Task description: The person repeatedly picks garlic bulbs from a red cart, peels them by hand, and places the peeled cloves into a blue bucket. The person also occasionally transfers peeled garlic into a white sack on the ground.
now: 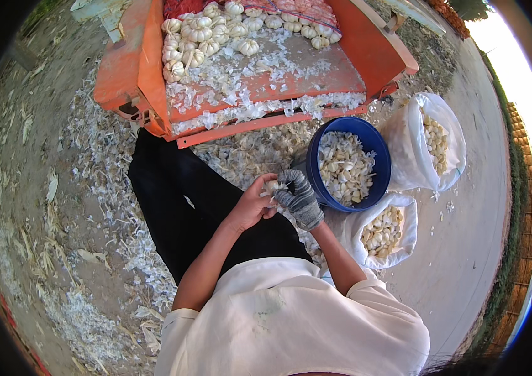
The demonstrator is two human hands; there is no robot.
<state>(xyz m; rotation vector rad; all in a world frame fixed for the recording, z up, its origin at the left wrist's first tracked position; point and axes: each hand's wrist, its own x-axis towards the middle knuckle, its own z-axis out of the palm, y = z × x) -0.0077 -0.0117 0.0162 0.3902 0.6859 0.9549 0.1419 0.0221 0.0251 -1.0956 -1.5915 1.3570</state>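
Garlic (272,187) sits in front of us, above the lap of our black trousers (266,241) and left of the blue bucket (384,164). We judge it light and firm at the core, with dry, papery skin that probably tears readily and may slide under the fingers; the flesh likely bruises if we press hard. The best hold, we think, is around its rounded sides, thumb and fingertips opposed, leaving the loose skin free.

Our left grip (258,202), a bare hand, grasps the garlic from the left, thumb and fingers closed about it, so that it lies toward the fingertips rather than deep in the palm. Our right grip (299,199), gloved in grey stripes, bends its fingers at the garlic's right side; whether they pinch the garlic itself or only a scrap of skin, we cannot tell. Our fingers hide much of the piece, so its full shape is unclear to us.
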